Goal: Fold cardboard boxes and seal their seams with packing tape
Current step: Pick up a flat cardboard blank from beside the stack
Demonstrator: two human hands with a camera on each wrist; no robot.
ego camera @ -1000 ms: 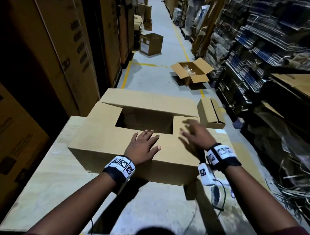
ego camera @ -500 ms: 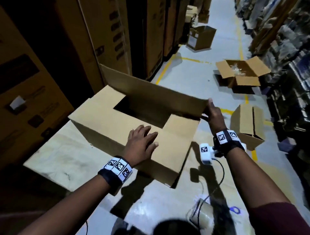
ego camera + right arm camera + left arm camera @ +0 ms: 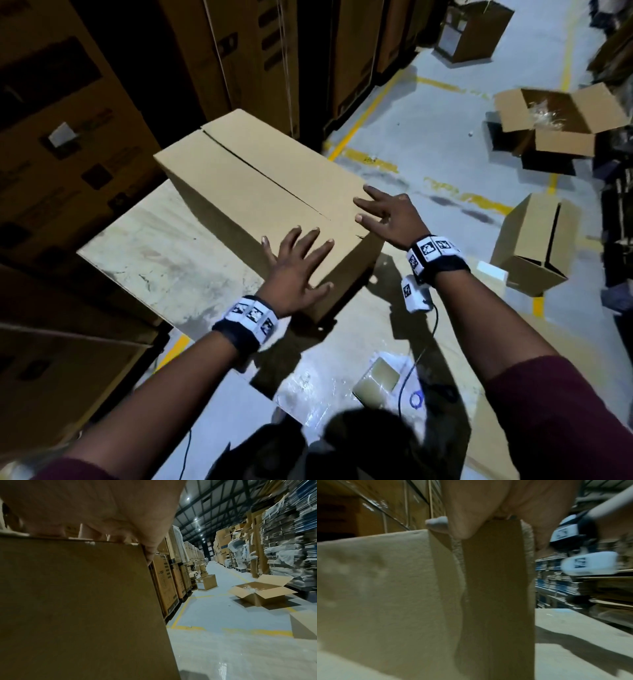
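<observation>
On the near edge of the worktable (image 3: 144, 236), a roll of packing tape (image 3: 376, 378) lies on its side among crinkled clear plastic film (image 3: 305, 387), with a small blue ring (image 3: 416, 399) just to its right. Further in, the cardboard box (image 3: 260, 185) sits on the table at an angle, both top flaps folded down and meeting along a centre seam (image 3: 270, 181) that carries no tape. Left hand (image 3: 296, 270): flat, fingers straight and spread, palm pressing on the near flap at the box's near corner; the left wrist view shows the heel of this hand (image 3: 488, 500) on the top edge of the box (image 3: 496, 588). Right hand (image 3: 390, 216): also flat with fingers spread, resting on the far flap beside the seam at the right end of the box, gripping nothing; the right wrist view shows the palm (image 3: 94, 507) over the box wall (image 3: 77, 608). Each wrist carries a marker band and a camera. Right of the table, on the floor, a folded box (image 3: 534, 246) stands tilted on one corner. Beyond it, an open box (image 3: 561, 120) with flaps spread holds some clear plastic. Farther along the aisle stands another carton (image 3: 474, 29). Far left, tall stacked cartons (image 3: 239, 58) line the aisle, bordered by yellow floor lines (image 3: 363, 126).
</observation>
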